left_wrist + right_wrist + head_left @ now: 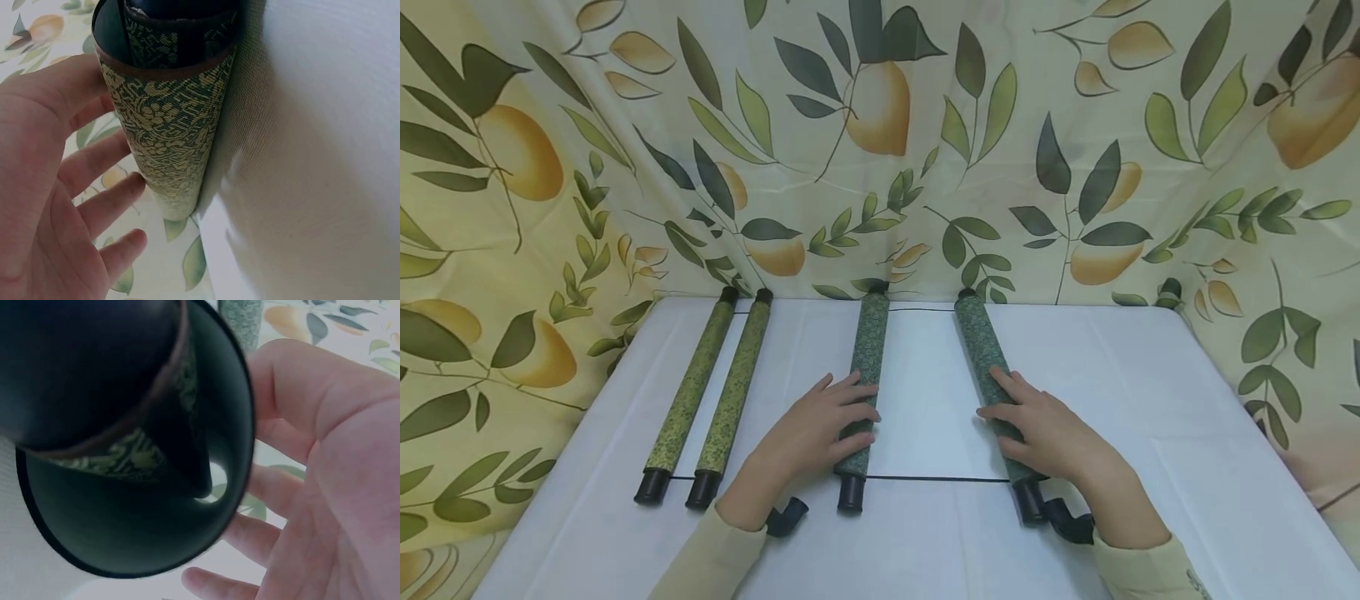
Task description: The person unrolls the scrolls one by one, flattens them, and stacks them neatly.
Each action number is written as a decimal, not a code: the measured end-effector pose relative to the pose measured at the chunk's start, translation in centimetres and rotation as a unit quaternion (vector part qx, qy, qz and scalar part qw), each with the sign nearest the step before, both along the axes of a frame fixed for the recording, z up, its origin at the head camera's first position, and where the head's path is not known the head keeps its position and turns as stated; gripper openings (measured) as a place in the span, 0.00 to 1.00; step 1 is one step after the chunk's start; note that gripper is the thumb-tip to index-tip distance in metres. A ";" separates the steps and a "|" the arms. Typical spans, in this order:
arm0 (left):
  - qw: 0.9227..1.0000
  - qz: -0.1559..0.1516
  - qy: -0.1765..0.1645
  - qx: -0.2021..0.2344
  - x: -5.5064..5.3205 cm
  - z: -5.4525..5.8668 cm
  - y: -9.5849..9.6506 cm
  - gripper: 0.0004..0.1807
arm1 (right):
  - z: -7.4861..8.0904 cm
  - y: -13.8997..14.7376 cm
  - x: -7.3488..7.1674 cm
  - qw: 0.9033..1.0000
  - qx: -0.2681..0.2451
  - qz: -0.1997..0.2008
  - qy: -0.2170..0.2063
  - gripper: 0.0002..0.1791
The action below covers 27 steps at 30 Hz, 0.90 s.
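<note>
Left hand and right hand set apart, relaxed fingers laid, not clamped, on left green roll and right green roll at sides of white paper, perhaps so it is held flat; two yellow-green rolls laid left of paper; back edge of table reached by roll ends beyond paper, patterned cloth hung behind; more room offered right of paper

Head view: stretch of left dark-green roll lay hidden under left hand; stretch of right dark-green roll lay hidden under right hand. Lower edge cut off sleeves and worktop; upper edge cut off patterned cloth. Right wrist view: black roll end was blurred, cropped at upper left.
</note>
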<state>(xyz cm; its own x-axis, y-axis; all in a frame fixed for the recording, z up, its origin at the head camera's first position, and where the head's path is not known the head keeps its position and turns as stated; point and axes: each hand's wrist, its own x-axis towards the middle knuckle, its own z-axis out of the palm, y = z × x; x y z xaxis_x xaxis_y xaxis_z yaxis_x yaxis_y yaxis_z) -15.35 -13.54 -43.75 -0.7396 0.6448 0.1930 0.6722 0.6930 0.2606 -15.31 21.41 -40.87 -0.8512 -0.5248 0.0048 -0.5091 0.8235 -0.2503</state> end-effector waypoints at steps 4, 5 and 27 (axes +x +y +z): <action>1.000 0.004 0.011 -0.005 0.1 0.1 0.0 0.15 | 0.0 -0.1 0.0 1.000 0.003 -0.003 0.000 0.20; 1.000 0.006 0.016 -0.006 0.1 0.1 0.0 0.14 | 0.0 0.0 -0.1 1.000 0.004 -0.003 0.000 0.20; 1.000 0.001 0.000 -0.012 -0.1 0.1 -0.9 0.18 | -0.4 1.7 0.3 1.000 0.004 -0.006 -0.019 0.26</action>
